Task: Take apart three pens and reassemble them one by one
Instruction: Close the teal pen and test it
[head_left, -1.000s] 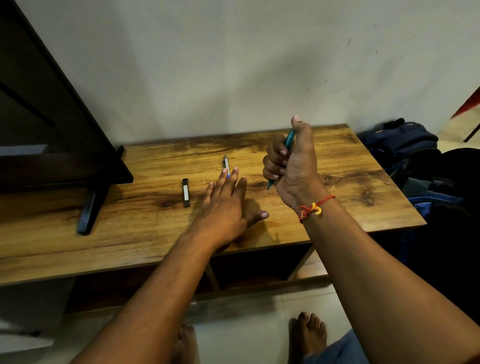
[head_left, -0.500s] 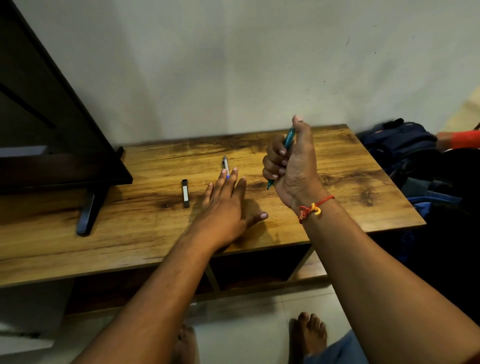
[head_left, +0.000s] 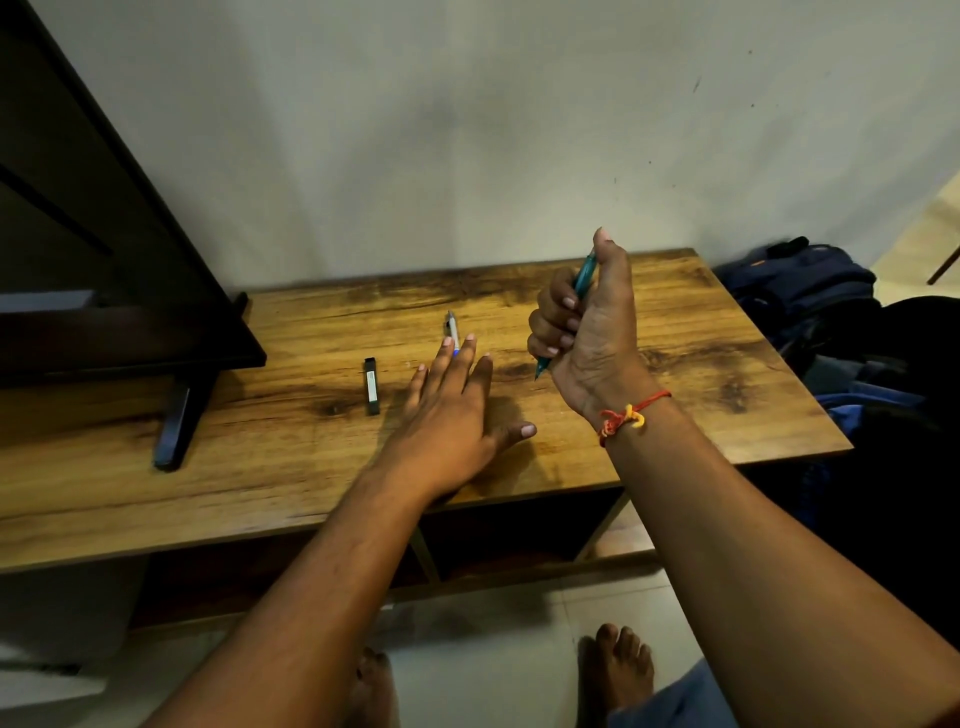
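Observation:
My right hand (head_left: 587, 332) is raised above the wooden table (head_left: 675, 364), fist closed around a teal pen (head_left: 583, 278) held upright, thumb on its top and tip pointing down. My left hand (head_left: 452, 410) lies flat on the table, fingers spread, holding nothing. Its fingertips touch the near end of a white and silver pen (head_left: 452, 327) that lies on the table just beyond them. A short black pen piece with a pale label (head_left: 371, 385) rests to the left of my left hand.
A dark TV (head_left: 78, 249) on a black foot (head_left: 176, 421) stands at the table's left. Bags (head_left: 810, 291) are piled on the floor to the right. My bare feet (head_left: 613, 670) are on the tiled floor below the table's front edge.

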